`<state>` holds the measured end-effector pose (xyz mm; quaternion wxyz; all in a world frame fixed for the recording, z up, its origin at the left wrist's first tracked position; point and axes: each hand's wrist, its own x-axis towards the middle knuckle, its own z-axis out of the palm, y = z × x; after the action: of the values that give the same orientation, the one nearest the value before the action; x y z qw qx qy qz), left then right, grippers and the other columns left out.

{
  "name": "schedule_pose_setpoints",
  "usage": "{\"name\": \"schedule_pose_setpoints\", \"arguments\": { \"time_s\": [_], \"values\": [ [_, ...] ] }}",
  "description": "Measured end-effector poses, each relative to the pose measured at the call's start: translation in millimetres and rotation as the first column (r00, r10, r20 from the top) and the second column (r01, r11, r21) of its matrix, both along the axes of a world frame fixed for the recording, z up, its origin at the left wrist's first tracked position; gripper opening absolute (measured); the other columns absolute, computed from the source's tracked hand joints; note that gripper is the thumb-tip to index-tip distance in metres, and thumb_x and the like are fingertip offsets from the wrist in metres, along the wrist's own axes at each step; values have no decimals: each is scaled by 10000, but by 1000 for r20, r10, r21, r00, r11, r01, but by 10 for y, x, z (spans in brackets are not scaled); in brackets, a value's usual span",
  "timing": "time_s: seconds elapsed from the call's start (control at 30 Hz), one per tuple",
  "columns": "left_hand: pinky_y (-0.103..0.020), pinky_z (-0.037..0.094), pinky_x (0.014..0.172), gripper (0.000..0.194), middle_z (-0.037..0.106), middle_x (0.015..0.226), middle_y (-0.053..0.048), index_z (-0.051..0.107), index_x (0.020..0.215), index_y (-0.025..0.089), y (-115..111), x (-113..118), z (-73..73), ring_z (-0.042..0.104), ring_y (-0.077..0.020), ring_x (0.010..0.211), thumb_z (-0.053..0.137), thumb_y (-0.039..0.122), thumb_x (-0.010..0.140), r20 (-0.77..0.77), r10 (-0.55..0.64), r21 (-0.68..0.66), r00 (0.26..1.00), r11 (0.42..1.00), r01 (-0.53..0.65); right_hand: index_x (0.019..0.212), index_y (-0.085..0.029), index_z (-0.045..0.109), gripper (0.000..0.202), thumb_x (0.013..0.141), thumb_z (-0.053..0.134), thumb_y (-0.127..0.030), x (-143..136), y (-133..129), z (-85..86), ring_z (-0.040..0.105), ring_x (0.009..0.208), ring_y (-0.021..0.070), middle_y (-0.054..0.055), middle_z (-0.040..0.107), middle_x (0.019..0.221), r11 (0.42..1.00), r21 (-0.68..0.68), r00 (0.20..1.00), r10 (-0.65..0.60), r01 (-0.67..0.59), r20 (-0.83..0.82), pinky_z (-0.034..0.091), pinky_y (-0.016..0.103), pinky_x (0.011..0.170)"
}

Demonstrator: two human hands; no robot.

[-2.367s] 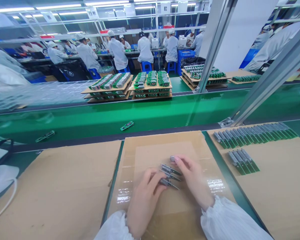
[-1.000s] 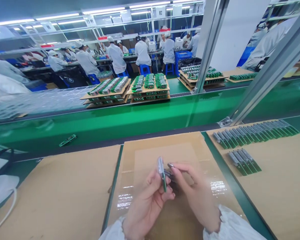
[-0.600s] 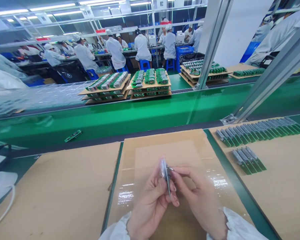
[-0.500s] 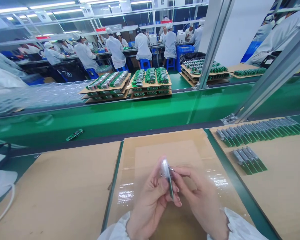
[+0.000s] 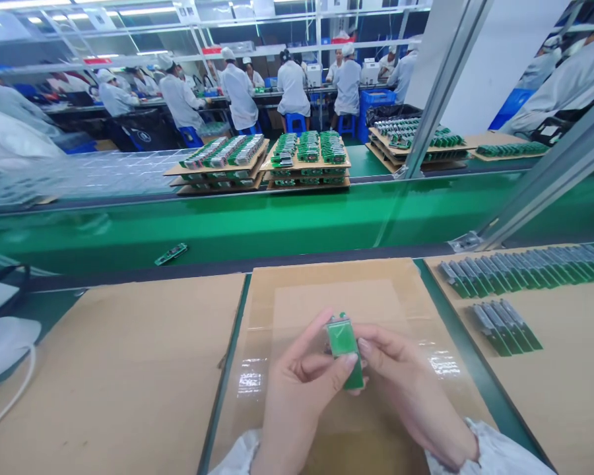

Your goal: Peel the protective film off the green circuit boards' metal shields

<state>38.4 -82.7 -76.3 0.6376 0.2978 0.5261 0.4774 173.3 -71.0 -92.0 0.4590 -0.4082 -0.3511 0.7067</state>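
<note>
A small green circuit board (image 5: 343, 340) is held upright above the middle cardboard sheet (image 5: 336, 297), its flat green face toward me. My left hand (image 5: 307, 382) grips it from the left, with the thumb across its lower front and fingers behind. My right hand (image 5: 400, 376) pinches its right edge between thumb and fingers. The back of the board is hidden. To the right, a long row of boards with grey parts (image 5: 525, 270) and a shorter group of several (image 5: 507, 326) lie on another cardboard sheet (image 5: 574, 369).
A bare cardboard sheet (image 5: 129, 356) lies left, beside a white object with a cable (image 5: 10, 349). One board (image 5: 171, 254) rests on the green belt (image 5: 277, 227). Beyond stand stacked trays of boards (image 5: 307, 161), a metal post (image 5: 440, 86) and people in white coats (image 5: 292, 82).
The board has turned from edge-on to show its flat green face. Both hands stay on it. The loose board on the belt appears farther right as the whole view has shifted slightly.
</note>
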Motion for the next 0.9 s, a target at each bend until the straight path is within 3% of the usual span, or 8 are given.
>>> {"name": "schedule_pose_setpoints", "arguments": {
  "time_s": [0.23,0.43,0.67,0.77,0.9],
  "values": [
    [-297,567,675,652,703,524,18,580,1275,175,-28,24,52,654,-154,509,786,263,662,-18,63,-12,998,998,-63,983,-235,742,286,799,662,-440,15,6,40,573,698,179,67,706,876,996,-60,996,69,-72,-47,441,261,576],
    [-288,564,603,654,691,515,20,566,1280,179,-22,-3,-9,658,-166,505,783,289,673,38,-18,10,999,1000,17,975,-224,744,243,850,622,-393,11,15,60,507,588,138,46,680,758,994,-48,994,91,-94,-63,439,257,585],
    [-294,564,623,657,709,567,0,523,1309,187,-16,-5,-45,657,-158,516,761,274,703,68,-92,58,993,994,88,904,-198,746,252,809,669,-418,-4,11,16,477,531,120,23,634,632,997,-54,998,51,-53,-47,421,217,479],
    [-301,563,660,655,725,644,2,513,1307,233,-19,-55,-51,674,-164,593,762,248,702,100,-150,80,984,987,142,854,-196,739,256,808,663,-436,-12,-10,-7,534,539,133,33,668,693,998,61,995,16,-22,102,465,237,495],
    [-255,528,770,298,730,921,-25,678,983,232,-71,-191,-44,675,-177,840,766,214,699,14,-112,199,994,974,107,817,-224,719,188,857,613,-373,10,-68,-30,638,773,195,36,694,801,929,371,925,-144,4,353,525,284,714]
  ]
}}
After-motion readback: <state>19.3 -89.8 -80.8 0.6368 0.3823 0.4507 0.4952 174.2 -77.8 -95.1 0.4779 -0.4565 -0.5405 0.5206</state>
